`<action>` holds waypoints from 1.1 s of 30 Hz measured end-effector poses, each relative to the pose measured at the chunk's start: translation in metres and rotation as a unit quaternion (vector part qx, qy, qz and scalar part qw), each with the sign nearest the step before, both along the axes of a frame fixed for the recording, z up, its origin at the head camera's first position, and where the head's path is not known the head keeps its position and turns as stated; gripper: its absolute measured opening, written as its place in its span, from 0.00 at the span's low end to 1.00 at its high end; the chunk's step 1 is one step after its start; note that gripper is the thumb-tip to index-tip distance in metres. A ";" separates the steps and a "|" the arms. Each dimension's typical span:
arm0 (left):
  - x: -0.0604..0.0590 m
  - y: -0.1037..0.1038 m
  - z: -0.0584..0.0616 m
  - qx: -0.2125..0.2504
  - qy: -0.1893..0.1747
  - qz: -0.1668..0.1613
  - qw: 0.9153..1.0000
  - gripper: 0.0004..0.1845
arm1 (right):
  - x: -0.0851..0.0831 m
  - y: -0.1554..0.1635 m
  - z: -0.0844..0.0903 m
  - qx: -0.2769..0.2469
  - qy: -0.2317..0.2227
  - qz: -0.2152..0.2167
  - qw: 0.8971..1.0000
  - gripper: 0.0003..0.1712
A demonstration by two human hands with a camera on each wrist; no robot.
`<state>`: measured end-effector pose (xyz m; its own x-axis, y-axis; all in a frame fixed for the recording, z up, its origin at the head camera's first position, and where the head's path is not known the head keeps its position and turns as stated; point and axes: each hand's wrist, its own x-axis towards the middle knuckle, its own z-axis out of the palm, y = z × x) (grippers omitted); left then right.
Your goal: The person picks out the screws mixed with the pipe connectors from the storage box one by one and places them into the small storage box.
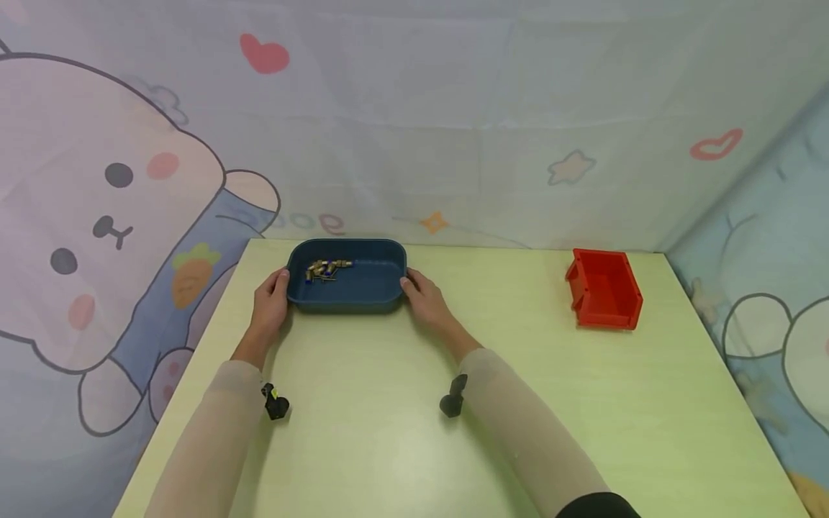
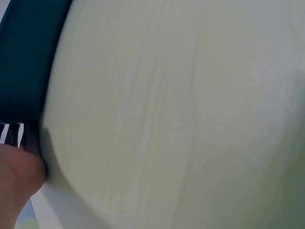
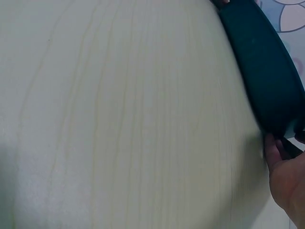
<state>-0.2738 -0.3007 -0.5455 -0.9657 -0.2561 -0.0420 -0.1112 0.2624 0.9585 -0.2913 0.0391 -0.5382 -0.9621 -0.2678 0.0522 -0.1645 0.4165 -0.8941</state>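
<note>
A dark blue rectangular tray (image 1: 382,288) with rounded corners is at the far left of the table. Small brass-coloured metal pieces (image 1: 320,270), some with blue ends, lie heaped in its left half. My left hand (image 1: 268,302) grips the tray's left end, thumb by the rim. At the opposite end my right hand (image 1: 427,298) holds on the same way, its thumb at the rim. In the right wrist view, fingers (image 3: 272,150) reach to the lower edge of the tray's wall (image 3: 262,62). The left wrist view shows part of the left hand (image 2: 19,171) beside the tray's corner.
A red plastic bin (image 1: 605,288) stands at the far right of the pale wooden table (image 1: 363,432). Behind the table hangs a cartoon-printed cloth (image 1: 414,129), with more of it at the sides. Small black devices (image 1: 276,404) sit at both wrists.
</note>
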 end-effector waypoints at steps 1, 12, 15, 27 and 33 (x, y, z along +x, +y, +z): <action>0.000 0.000 0.000 0.001 0.000 -0.001 1.000 0.36 | 0.000 0.000 0.000 -0.002 0.000 0.000 1.000 0.31; 0.000 -0.003 0.001 0.002 -0.001 -0.003 1.000 0.35 | -0.002 0.000 0.007 0.007 -0.020 0.034 0.999 0.33; -0.001 -0.003 0.000 0.004 -0.004 -0.003 1.000 0.35 | -0.002 0.000 0.008 -0.004 -0.034 0.035 0.999 0.33; -0.001 0.003 0.004 0.025 -0.005 0.030 0.999 0.34 | -0.001 0.002 0.010 -0.062 -0.055 0.065 0.994 0.39; -0.001 0.007 0.009 0.011 -0.001 0.026 1.000 0.32 | 0.003 0.006 0.009 -0.033 -0.045 0.043 0.998 0.40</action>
